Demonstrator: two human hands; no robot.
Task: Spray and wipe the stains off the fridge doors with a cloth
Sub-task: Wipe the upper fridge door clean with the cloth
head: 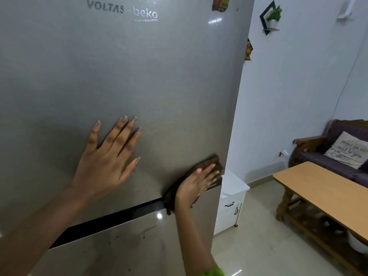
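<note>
The grey upper fridge door [139, 76] fills the left and middle of the head view. My left hand [107, 156] lies flat on it with fingers spread. My right hand [196, 184] presses a dark brown cloth [213, 162] against the door's lower right corner, fingers straight, just above the black gap [103, 222] between the doors. The lower fridge door [123, 248] carries dark streaks and specks. No spray bottle is in view.
A magnet [221, 4] sticks near the door's top right. Right of the fridge stand a small white cabinet [232, 204], a wooden table [326, 198] and a sofa with a cushion [348, 150]. A wall planter [271, 16] hangs on the white wall.
</note>
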